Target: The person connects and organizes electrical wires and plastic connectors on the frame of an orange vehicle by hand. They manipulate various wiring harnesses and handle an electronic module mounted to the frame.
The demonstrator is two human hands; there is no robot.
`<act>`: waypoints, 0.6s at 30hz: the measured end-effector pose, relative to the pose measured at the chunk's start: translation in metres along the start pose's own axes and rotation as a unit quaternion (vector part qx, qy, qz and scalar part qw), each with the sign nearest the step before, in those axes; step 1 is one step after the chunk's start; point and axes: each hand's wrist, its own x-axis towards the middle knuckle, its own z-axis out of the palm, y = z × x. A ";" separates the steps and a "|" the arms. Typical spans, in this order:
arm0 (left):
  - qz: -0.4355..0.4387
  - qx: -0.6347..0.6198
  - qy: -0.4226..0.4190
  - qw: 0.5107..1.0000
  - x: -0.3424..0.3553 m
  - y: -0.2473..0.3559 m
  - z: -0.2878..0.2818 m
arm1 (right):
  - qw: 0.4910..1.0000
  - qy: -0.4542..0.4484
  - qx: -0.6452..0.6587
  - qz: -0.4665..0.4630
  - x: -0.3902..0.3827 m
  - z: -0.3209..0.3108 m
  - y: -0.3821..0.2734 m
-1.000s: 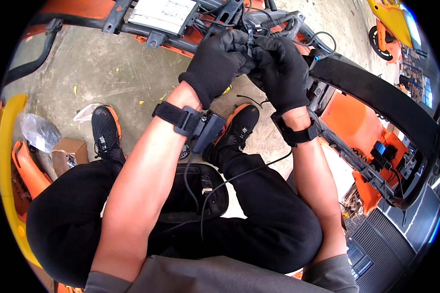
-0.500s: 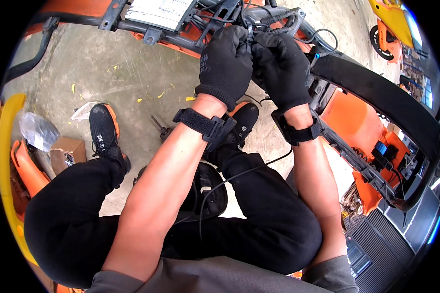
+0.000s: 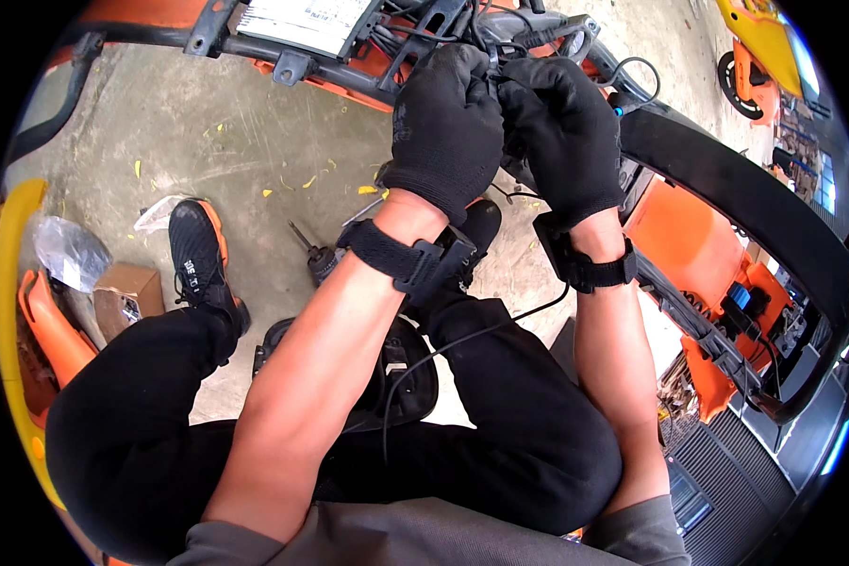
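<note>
My left hand (image 3: pixel 446 132), in a black knit work glove, is closed with thumb and fingertips pinched at the wiring on a dark metal frame. Right beside it my right hand (image 3: pixel 568 141), gloved the same, has its fingers curled in a pinch too. A small greyish piece shows between the fingertips, too covered to name. Black cables (image 3: pixel 476 21) run past the fingers and bunch on the frame tube (image 3: pixel 321 64). To the left of the hands a white-labelled flat box (image 3: pixel 302 24) rests on the frame. A thin black cable loop (image 3: pixel 653 71) stands out past my right hand.
A curved black panel (image 3: pixel 726 170) and orange body parts (image 3: pixel 674 231) lie to the right. On the concrete floor are a power drill (image 3: pixel 323 259), a small cardboard box (image 3: pixel 127 297) and a clear plastic bag (image 3: pixel 71 253). A yellow panel (image 3: pixel 14 311) borders the left.
Both hands have shifted slightly to the right, still pinched together at the wiring. My right wrist has moved a little farther from the left one.
</note>
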 end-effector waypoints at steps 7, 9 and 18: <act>-0.281 -0.277 -0.105 0.913 0.014 0.037 -0.029 | 1.000 0.010 0.004 -0.016 -0.001 -0.004 0.002; -0.294 -0.290 -0.097 0.906 0.013 0.040 -0.031 | 1.000 0.004 0.013 -0.020 -0.001 -0.005 0.002; -0.278 -0.294 -0.168 0.899 0.008 0.030 -0.037 | 0.997 -0.005 -0.022 -0.072 0.001 -0.010 0.008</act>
